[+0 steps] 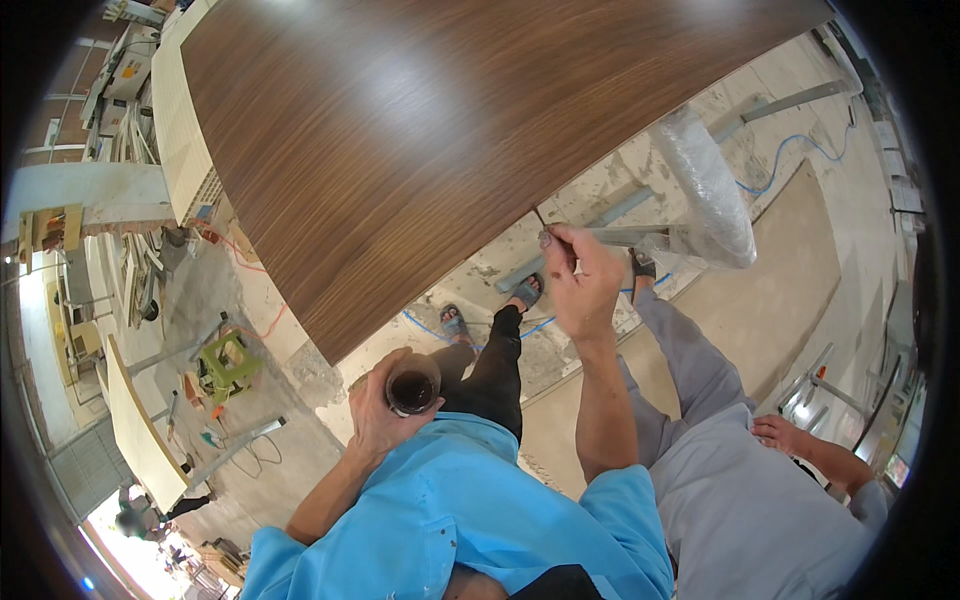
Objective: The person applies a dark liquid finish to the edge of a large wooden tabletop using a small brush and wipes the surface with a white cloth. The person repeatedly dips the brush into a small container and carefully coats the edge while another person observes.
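Your left hand (372, 415) is wrapped around a clear cup (434, 374), thumb and fingers closed about its side. The cup contains a dark liquid (411, 392). It is held in front of your blue shirt (490, 510), just below the panel's near corner and apart from it.

Your right hand (588, 280) is raised ahead of you, pinching a thin dark tool (539, 215) between thumb and fingers; the other fingers are curled in. The tool's upper end is at the near edge of the brown wood-grain panel (400, 160). Whether the tip touches that edge or stops just short of it cannot be told. Dark marks show on the pinching fingers. The type of tip is too small to make out.

The panel lies in front of you, its broad face up, with light reflecting off it. Beyond its left edge is a pale ribbed stack (180, 120). To the right of your right hand, an object in clear plastic wrap (705, 185) is near the panel's edge, with a blue hose (785, 150) on the floor beyond.

A co-worker in grey (745, 500) is close at your right side, the visible hand (780, 435) at that person's side, apart from your own hands. On the floor to your left is a green stool (228, 365), with a pale board (140, 425) near it, further left.
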The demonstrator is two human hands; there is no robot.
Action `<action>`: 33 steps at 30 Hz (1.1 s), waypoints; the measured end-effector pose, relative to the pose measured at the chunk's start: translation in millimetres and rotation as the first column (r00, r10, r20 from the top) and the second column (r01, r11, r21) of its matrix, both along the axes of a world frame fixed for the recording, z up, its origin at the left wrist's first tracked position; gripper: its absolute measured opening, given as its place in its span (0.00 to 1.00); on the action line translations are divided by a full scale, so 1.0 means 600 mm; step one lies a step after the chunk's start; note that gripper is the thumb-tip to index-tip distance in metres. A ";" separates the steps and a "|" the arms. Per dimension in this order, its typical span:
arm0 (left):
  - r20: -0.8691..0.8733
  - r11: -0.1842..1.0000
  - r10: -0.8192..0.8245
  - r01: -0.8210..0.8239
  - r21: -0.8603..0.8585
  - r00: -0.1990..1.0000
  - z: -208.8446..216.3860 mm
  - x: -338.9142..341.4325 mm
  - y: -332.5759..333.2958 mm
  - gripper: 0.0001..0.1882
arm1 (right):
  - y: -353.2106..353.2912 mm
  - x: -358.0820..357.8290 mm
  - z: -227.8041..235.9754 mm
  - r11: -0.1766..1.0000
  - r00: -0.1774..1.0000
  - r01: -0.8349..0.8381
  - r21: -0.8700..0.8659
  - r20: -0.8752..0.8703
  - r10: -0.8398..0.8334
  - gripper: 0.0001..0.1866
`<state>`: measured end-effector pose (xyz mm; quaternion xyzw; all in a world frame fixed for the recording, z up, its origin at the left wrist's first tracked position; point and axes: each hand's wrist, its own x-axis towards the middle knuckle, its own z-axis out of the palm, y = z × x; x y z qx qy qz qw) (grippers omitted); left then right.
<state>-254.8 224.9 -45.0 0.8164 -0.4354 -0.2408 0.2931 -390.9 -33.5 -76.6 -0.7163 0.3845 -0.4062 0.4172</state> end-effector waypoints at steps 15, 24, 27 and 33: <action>0.015 0.999 -0.022 0.023 -0.033 1.000 -0.005 -0.009 -0.018 0.42 | -0.045 -0.014 0.002 0.996 0.996 0.087 0.037 -0.029 -0.086 0.05; 0.006 0.999 -0.026 0.026 -0.026 1.000 -0.005 -0.010 -0.025 0.42 | -0.063 -0.018 -0.004 0.979 0.986 0.165 0.122 -0.022 -0.163 0.05; 0.095 0.996 -0.067 0.073 -0.055 0.993 -0.008 -0.008 -0.025 0.44 | -0.028 -0.010 0.000 0.993 0.997 0.064 0.096 0.025 -0.066 0.05; 0.082 0.995 -0.067 0.073 -0.071 0.994 -0.010 -0.004 -0.016 0.44 | 0.017 -0.010 0.012 0.997 1.000 -0.028 0.073 0.004 0.028 0.04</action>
